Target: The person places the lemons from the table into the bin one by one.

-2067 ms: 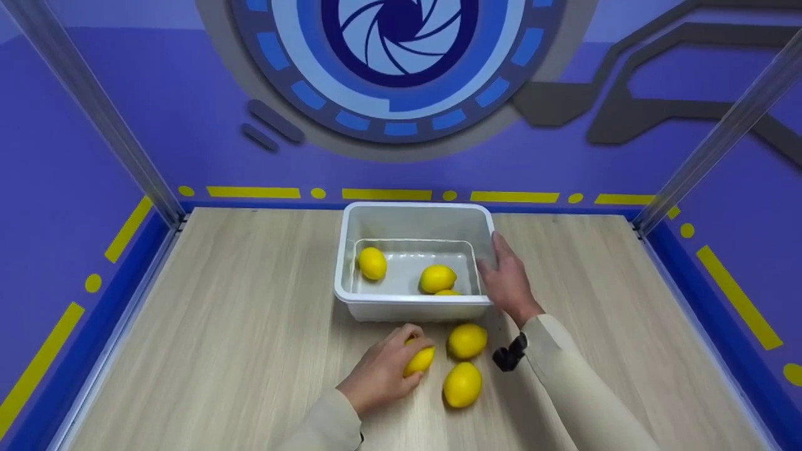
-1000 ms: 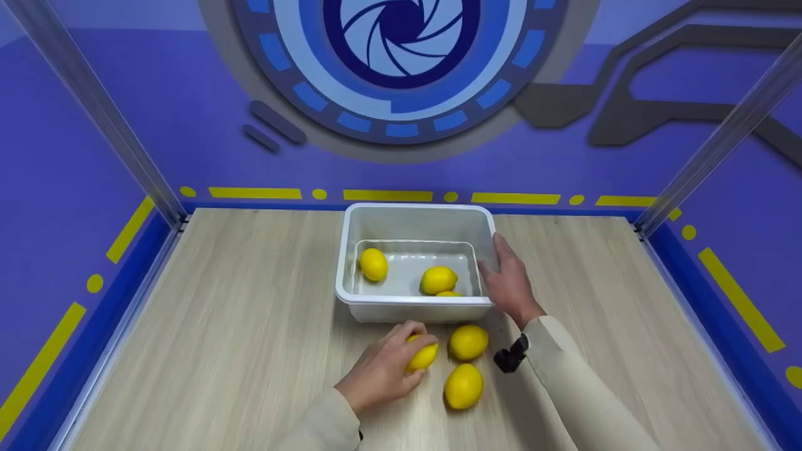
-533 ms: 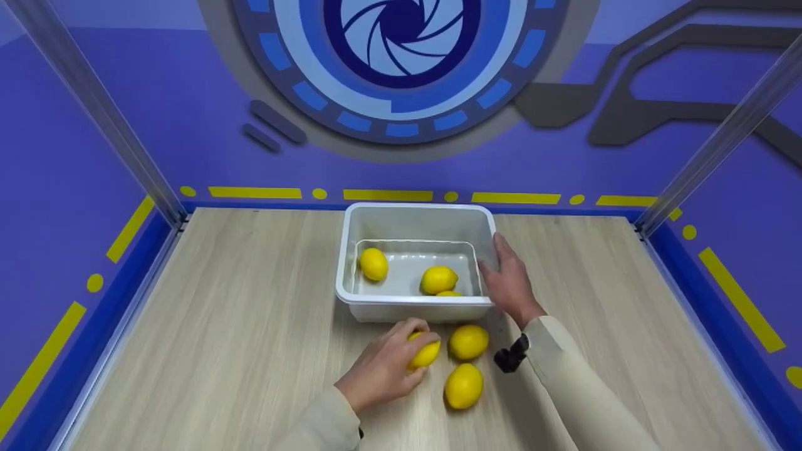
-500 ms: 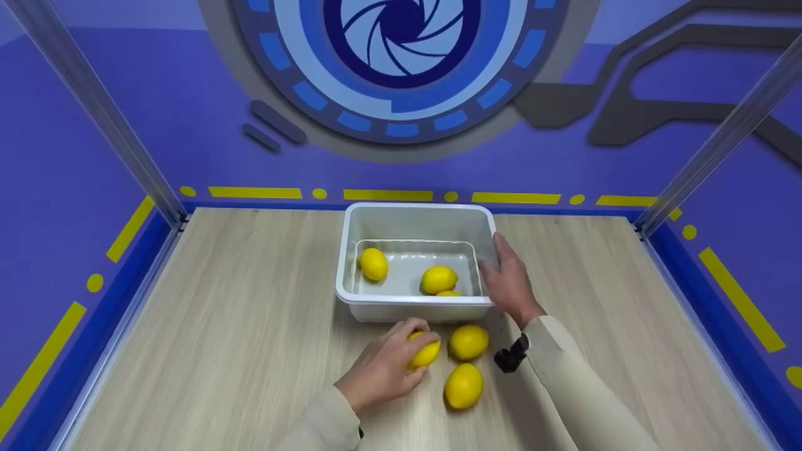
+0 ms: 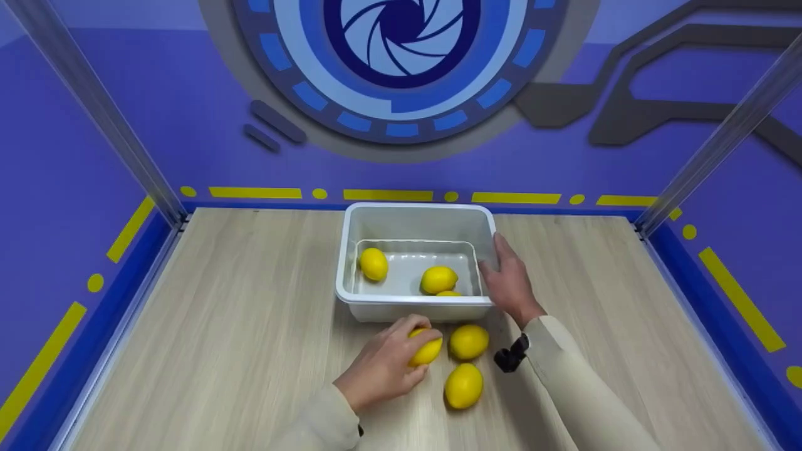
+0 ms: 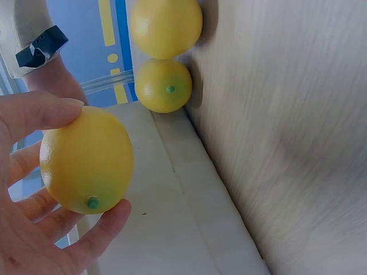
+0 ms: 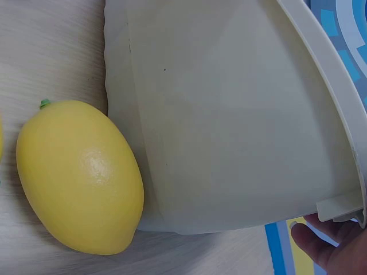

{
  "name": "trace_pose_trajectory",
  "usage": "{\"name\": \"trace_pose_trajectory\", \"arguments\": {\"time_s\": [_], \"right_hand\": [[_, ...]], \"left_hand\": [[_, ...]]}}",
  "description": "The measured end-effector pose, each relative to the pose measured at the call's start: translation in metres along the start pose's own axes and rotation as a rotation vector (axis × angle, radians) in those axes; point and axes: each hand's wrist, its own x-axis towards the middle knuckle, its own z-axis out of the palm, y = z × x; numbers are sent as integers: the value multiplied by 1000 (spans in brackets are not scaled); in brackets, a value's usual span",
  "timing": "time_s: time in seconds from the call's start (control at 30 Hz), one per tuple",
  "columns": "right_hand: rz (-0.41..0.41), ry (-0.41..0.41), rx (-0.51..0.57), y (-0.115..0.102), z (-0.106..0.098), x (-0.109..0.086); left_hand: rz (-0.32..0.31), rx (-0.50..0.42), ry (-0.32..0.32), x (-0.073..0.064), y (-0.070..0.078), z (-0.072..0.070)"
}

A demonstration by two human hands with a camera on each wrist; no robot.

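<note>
My left hand [image 5: 383, 366] grips a yellow lemon [image 6: 89, 160], thumb on one side and fingertips round the other, just in front of the white plastic bin [image 5: 416, 311]. In the left wrist view the lemon is held up off the wood, its green stem nub facing the camera. At the bin's right side my right hand [image 5: 510, 282] holds the rim; in the right wrist view its fingers [image 7: 312, 243] reach under the rim at the corner. Inside the bin lie a lemon [image 5: 373, 264] at left, another lemon [image 5: 438, 279] at right, and a third mostly hidden behind the front rim.
Two lemons rest on the wooden table [image 5: 250, 326] in front of the bin: a farther lemon [image 5: 468, 342] close to the bin's front wall and a nearer lemon [image 5: 463, 386]. Blue-purple panels [image 5: 401, 169] enclose the back and sides.
My left hand has shifted slightly right and toward the bin with the lemon in its fingers. The right hand, the bin and the other lemons hold their places.
</note>
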Motion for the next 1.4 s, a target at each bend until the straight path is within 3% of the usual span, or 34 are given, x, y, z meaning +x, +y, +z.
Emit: {"name": "trace_pose_trajectory", "arguments": {"time_s": [0.17, 0.6, 1.07, 1.4], "right_hand": [[0, -2, -1, 0, 0, -1], [-26, -2, 16, 0, 0, -1], [-13, -2, 13, 1, 0, 0], [-13, -1, 18, 1, 0, 0]], "left_hand": [[-7, 2, -8, 1, 2, -4], [41, 22, 52, 4, 4, -13], [109, -32, 113, 6, 4, -20], [94, -9, 131, 9, 3, -25]]}}
